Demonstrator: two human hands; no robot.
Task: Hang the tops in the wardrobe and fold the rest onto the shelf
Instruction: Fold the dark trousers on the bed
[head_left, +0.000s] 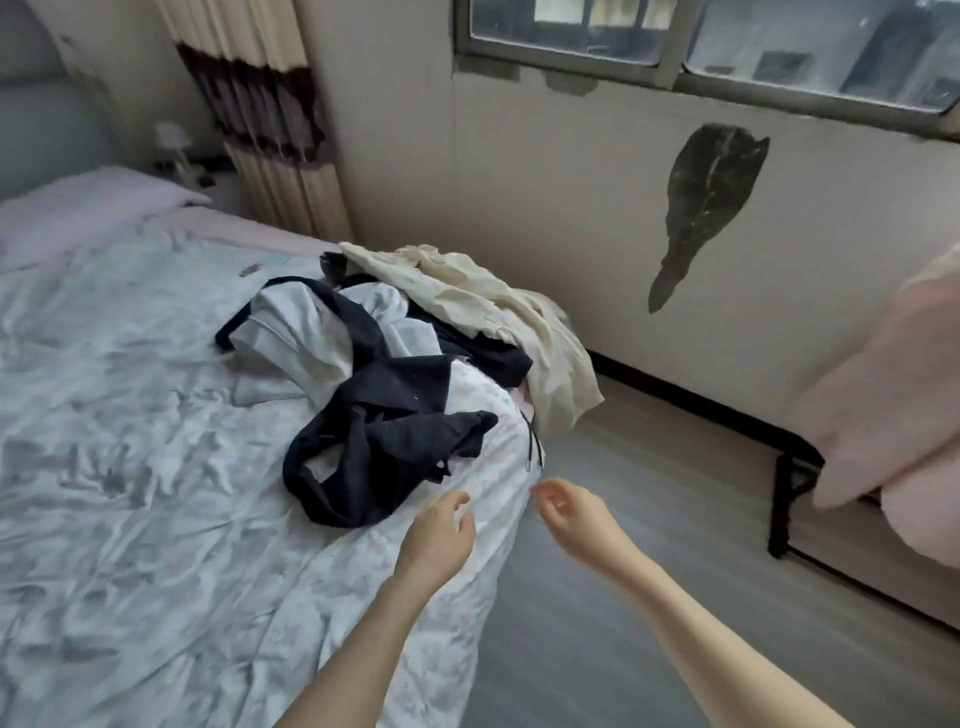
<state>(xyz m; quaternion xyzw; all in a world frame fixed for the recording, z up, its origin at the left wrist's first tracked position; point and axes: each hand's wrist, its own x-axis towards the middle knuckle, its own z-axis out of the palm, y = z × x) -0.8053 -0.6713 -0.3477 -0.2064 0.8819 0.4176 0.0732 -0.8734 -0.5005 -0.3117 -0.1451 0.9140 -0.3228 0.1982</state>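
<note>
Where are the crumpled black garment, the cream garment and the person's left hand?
Crumpled black garment (384, 447): head view, middle of its bunched cloth.
Cream garment (498, 306): head view, its upper folds.
Left hand (436, 535): head view, back of hand.

I see dim, flat daylight from the window (727, 47); edges bend, and everything looks slightly soft.
</note>
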